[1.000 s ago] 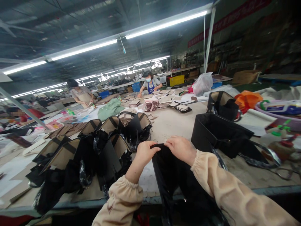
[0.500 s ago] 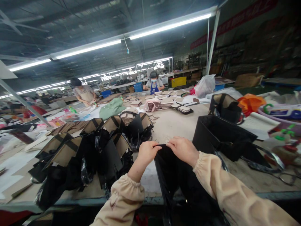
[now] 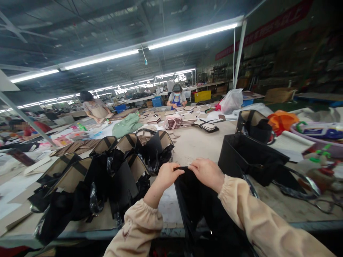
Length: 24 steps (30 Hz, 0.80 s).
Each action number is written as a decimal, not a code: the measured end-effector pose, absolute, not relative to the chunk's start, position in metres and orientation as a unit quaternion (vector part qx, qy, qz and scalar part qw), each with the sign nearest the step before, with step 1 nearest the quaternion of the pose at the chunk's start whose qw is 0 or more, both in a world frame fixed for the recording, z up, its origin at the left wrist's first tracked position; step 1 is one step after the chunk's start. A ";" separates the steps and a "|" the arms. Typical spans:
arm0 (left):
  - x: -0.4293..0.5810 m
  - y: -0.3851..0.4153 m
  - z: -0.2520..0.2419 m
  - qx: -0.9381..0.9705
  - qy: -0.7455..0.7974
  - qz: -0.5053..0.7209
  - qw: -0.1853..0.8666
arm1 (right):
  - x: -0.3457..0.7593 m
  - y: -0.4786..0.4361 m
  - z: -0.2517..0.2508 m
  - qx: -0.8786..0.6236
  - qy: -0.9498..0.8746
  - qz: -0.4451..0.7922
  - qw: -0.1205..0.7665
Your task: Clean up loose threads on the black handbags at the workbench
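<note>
A black bag (image 3: 198, 200) hangs over the front edge of the table, its top edge pinched between both hands. My left hand (image 3: 168, 175) grips that edge at its left corner, thumb and fingers pressed together. A short way to the right, my right hand (image 3: 207, 174) holds the same edge with its fingertips. Most of the bag's lower part is in shadow, partly behind my right sleeve. Another black bag (image 3: 252, 153) with an open top lies just right of my right hand. Left of my left hand stand several black bags with beige inner panels (image 3: 128, 175).
Stacks of brown pieces (image 3: 184, 121) and a green cloth (image 3: 125, 125) lie farther back on the table (image 3: 195, 142). At the right are a purple basin (image 3: 316, 139), an orange bag (image 3: 282, 120) and a spray bottle (image 3: 318, 167). Co-workers (image 3: 177, 97) work across the table.
Both hands keep their pinch on the bag's top edge, with almost no shift. The camera view has moved slightly. The co-worker across the table has brought their hands closer together.
</note>
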<state>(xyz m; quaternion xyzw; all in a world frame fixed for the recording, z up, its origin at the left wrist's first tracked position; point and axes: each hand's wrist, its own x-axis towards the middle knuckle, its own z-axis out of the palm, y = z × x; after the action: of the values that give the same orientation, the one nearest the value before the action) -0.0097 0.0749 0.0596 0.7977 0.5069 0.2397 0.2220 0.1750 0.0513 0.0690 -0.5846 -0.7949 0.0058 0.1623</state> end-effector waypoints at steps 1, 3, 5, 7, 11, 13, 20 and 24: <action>-0.010 0.076 0.059 0.797 0.501 0.245 0.234 | 0.174 0.051 0.069 -0.585 -0.795 0.008 0.161; -0.008 0.078 0.058 0.793 0.497 0.251 0.248 | 0.173 0.050 0.070 -0.586 -0.794 0.008 0.162; -0.005 0.081 0.056 0.787 0.504 0.247 0.256 | 0.173 0.051 0.070 -0.587 -0.793 0.004 0.165; -0.003 0.084 0.055 0.782 0.508 0.244 0.268 | 0.173 0.051 0.070 -0.583 -0.794 0.001 0.169; -0.003 0.087 0.056 0.798 0.488 0.236 0.265 | 0.176 0.052 0.068 -0.589 -0.791 0.012 0.165; -0.006 0.087 0.057 0.810 0.474 0.226 0.261 | 0.176 0.052 0.068 -0.595 -0.786 0.014 0.165; -0.009 0.083 0.056 0.776 0.455 0.282 0.333 | 0.174 0.051 0.069 -0.595 -0.784 0.022 0.174; -0.006 0.079 0.057 0.751 0.476 0.316 0.331 | 0.173 0.051 0.068 -0.595 -0.786 0.030 0.168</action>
<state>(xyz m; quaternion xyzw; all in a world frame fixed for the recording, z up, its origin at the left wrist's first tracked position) -0.0062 0.0788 0.0569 0.7512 0.4756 0.3160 0.3311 0.1727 0.0511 0.0684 -0.5946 -0.7857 0.0304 0.1681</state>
